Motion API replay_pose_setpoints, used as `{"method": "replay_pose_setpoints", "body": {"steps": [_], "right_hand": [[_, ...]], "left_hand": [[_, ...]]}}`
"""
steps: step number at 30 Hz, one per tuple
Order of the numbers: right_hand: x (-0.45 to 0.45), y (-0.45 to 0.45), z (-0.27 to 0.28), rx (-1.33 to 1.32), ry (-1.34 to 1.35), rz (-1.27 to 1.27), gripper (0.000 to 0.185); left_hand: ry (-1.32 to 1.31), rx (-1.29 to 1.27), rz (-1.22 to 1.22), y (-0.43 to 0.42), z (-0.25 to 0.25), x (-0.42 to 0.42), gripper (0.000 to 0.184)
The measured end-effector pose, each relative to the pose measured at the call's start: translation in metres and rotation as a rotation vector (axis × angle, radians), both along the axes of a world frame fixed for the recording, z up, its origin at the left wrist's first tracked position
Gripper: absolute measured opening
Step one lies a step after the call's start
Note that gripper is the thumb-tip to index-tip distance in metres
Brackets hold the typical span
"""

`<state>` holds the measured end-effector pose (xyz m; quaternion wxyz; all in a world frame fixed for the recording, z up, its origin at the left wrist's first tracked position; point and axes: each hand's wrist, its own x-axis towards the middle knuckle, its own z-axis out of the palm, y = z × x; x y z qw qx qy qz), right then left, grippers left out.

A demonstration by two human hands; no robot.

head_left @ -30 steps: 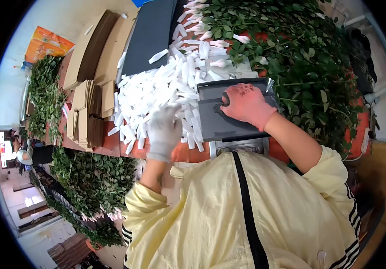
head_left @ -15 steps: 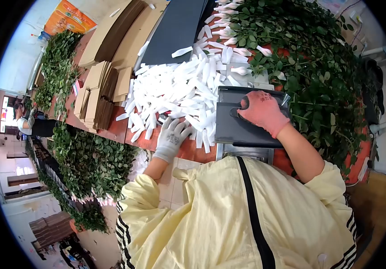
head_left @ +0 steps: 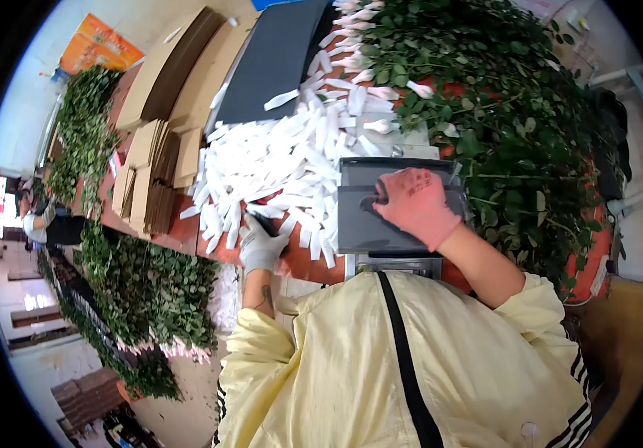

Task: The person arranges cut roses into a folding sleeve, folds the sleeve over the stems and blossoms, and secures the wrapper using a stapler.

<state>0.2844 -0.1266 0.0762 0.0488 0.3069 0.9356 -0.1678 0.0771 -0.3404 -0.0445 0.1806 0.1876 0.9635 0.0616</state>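
Observation:
My left hand (head_left: pixel 263 248), in a pale grey-white glove, is closed round a dark elongated object (head_left: pixel 264 222) at the near edge of a heap of white mesh sleeves (head_left: pixel 269 160). Most of that object is hidden, so its kind cannot be made out. My right hand (head_left: pixel 418 207), in a pink glove, curls over a black handle (head_left: pixel 376 198) on a dark grey flat-topped box (head_left: pixel 359 231). Behind the box lie several pale pink rose buds (head_left: pixel 379 126) in white sleeves.
Leafy rose stems (head_left: pixel 515 142) cover the table's right side. Folded cardboard (head_left: pixel 146 175) and a long dark grey board (head_left: pixel 269 56) lie at the left and back. More rose bunches (head_left: pixel 149 280) stand at the left, and a person (head_left: pixel 48 222) is further off.
My left hand has drawn back and left from the sleeves and closed round the dark object. My right hand keeps its place on the box. The whole view has shifted slightly.

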Motion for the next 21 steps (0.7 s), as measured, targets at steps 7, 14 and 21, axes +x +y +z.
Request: {"method": "replay_pose_setpoints", "body": {"steps": [7, 14, 21], "right_hand": [[0.012, -0.003, -0.005, 0.238, 0.011, 0.123, 0.058], [0.017, -0.007, -0.066, 0.362, 0.119, 0.122, 0.046], [0.014, -0.004, -0.068, 0.255, 0.23, 0.049, 0.033]], "left_hand": [[-0.713, 0.75, 0.207, -0.057, 0.049, -0.004, 0.068], [-1.637, 1.101, 0.225, -0.088, 0.089, 0.1, 0.08], [-1.683, 0.943, 0.232, -0.097, 0.09, 0.119, 0.091]]}}
